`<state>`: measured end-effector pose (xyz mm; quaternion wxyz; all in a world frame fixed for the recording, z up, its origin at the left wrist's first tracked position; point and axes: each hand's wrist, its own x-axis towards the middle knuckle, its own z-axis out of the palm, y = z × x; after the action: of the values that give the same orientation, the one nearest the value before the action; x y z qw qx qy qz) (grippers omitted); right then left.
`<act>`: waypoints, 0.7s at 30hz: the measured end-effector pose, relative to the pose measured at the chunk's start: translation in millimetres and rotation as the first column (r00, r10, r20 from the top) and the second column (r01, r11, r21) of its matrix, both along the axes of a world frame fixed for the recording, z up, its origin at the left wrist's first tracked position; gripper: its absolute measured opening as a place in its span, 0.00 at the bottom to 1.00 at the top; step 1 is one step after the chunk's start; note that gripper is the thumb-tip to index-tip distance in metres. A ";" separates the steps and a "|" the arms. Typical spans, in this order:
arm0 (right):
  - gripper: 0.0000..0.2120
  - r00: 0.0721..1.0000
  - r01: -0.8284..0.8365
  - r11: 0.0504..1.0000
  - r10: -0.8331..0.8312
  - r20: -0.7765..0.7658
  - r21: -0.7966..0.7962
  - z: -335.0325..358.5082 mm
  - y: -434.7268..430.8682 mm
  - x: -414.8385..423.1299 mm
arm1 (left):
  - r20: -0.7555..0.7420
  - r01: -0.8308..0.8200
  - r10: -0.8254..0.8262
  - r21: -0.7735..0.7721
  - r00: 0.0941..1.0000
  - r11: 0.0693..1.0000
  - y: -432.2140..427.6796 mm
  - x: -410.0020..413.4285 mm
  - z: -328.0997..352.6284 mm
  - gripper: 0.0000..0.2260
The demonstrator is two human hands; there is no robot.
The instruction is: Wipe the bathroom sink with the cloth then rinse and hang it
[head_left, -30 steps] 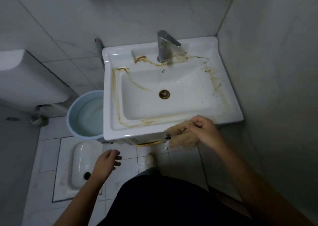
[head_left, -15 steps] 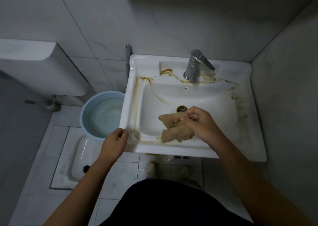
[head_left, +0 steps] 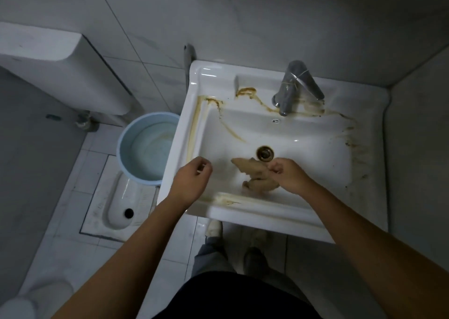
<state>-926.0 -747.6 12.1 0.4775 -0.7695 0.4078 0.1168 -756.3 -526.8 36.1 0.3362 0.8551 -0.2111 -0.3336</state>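
A white bathroom sink carries brown stains along its left rim, back ledge and right side. A crumpled tan cloth hangs in the basin just in front of the drain. My right hand is shut on the cloth's right end. Over the basin's front left part hovers my left hand, fingers loosely curled and holding nothing. A chrome faucet stands on the back ledge, with no water running.
A light blue bucket with some water stands on the floor left of the sink. A squat toilet pan lies in the tiled floor, with a white cistern on the wall above. Walls close in behind and on the right.
My right hand carried the cloth from the front rim into the basin near the drain. My left hand rose from beside the sink to its left rim, then moved over the basin.
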 end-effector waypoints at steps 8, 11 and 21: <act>0.06 0.990 -0.002 0.979 -0.027 -0.137 -0.205 -68.2 -24.3 -20.3 | -0.046 0.256 -0.252 0.205 0.967 0.945 -66.4 0.7 -67.6 0.10; 0.09 0.995 -0.005 0.965 -0.022 -0.098 -0.260 -87.0 -33.5 -7.4 | -0.044 0.281 -0.280 0.272 0.959 0.920 -93.3 3.3 -96.1 0.12; 0.07 0.983 -0.097 0.971 0.060 -0.173 -0.217 -119.6 -26.2 -2.8 | -0.007 0.429 -0.462 0.384 0.887 0.818 -129.1 -11.4 -133.1 0.10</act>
<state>-928.9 -773.9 -107.5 0.3471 -0.8216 0.4258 0.1525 -767.7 -655.9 -97.0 0.0696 0.8436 -0.3517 -0.3996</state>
